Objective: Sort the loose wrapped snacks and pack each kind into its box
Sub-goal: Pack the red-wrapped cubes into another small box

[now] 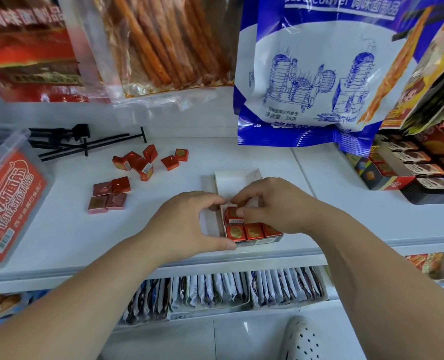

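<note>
A shallow white box [235, 184] lies on the white shelf. A row of three red foil-wrapped square snacks [252, 232] fills its near end. My right hand [270, 203] pinches a fourth red snack [233, 215] and holds it in the box just behind that row. Curled round the box's left wall and near corner is my left hand [189, 224], steadying the box. More red snacks lie loose on the shelf: a scattered group [140, 162] at the back and a darker group [110, 194] to the left.
A clear lidded tub with a red label [6, 201] sits at far left, with a black folded stand [67, 141] behind it. Large snack bags hang above. Display boxes of other snacks [410, 165] stand at right. Packets fill the lower shelf.
</note>
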